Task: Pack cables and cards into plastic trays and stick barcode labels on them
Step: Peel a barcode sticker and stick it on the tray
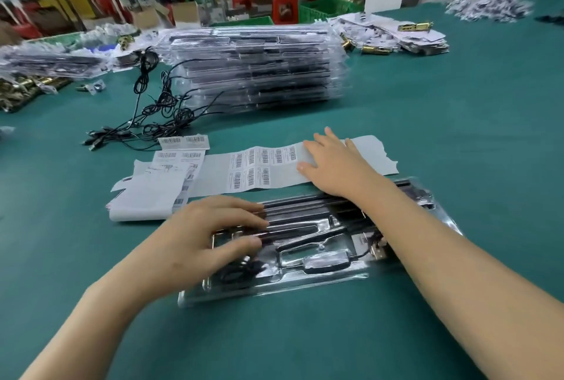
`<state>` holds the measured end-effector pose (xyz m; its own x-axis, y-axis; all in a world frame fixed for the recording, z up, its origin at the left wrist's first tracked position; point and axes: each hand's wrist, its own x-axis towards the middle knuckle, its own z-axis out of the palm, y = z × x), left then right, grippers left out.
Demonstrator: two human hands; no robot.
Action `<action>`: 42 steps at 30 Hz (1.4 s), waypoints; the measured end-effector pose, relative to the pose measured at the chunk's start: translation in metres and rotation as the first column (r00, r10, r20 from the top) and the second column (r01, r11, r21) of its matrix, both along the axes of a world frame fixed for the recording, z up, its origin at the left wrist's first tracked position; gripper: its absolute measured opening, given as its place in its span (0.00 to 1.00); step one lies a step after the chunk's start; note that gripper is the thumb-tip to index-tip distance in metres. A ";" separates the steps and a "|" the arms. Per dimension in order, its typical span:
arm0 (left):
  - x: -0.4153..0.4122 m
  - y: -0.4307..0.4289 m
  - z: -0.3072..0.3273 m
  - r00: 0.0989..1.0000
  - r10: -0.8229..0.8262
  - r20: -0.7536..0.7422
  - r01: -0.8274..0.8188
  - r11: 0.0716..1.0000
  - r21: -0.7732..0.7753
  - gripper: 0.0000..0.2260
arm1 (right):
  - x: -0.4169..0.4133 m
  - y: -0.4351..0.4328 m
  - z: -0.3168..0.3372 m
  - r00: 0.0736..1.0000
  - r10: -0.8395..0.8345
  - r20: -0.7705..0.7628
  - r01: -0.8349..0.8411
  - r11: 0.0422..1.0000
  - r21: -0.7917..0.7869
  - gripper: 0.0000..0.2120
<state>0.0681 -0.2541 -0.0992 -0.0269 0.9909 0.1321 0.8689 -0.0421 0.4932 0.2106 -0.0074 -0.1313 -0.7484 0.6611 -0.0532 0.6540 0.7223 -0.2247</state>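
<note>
Green tabletop [457, 135] is spread wide; a filled plastic tray [274, 291] is laid crosswise nearest the person, pressed by the flat left hand [210, 233]. Just beyond, parallel, the label sheet [219, 175] is touched by the flat-fingered right hand [332, 163], nearer the barcodes [262, 163].

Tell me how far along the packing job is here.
Done: a tall stack of filled trays stands behind. In hand: left hand presses the front tray, cable already inside; right hand lies flat on the barcode label sheet. Left: labelling this tray; loose cables wait.

left grip [213, 233] flat, right grip [332, 163] flat
</note>
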 end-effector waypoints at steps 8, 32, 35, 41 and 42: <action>-0.006 0.141 0.004 0.960 0.248 -0.132 -0.243 0.969 0.048 0.23 | 0.000 0.009 -0.020 0.992 -0.040 -0.119 0.037 0.999 -0.023 0.32; -0.033 0.172 -0.040 0.659 0.324 0.679 -0.568 0.806 0.166 0.07 | 0.011 -0.019 0.004 0.802 -0.016 -0.597 0.162 0.968 0.191 0.26; -0.033 0.170 -0.037 0.589 0.318 0.743 -0.632 0.754 0.178 0.09 | 0.009 -0.023 0.007 0.833 -0.053 -0.551 0.122 0.988 0.089 0.29; -0.033 0.167 -0.035 0.579 0.277 0.767 -0.625 0.754 0.200 0.15 | 0.006 -0.017 0.002 0.808 -0.183 -0.559 -0.081 0.906 -0.415 0.31; -0.033 0.167 -0.035 0.601 0.267 0.754 -0.597 0.777 0.200 0.15 | 0.007 -0.015 0.003 0.752 -0.238 -0.614 -0.142 0.852 -0.504 0.30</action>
<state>0.0350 -0.0874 -0.1339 -0.6777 0.6876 0.2606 0.2845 -0.0816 0.9552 0.2173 -0.0225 -0.1282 -0.6913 0.7164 0.0945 0.2449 0.3553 -0.9021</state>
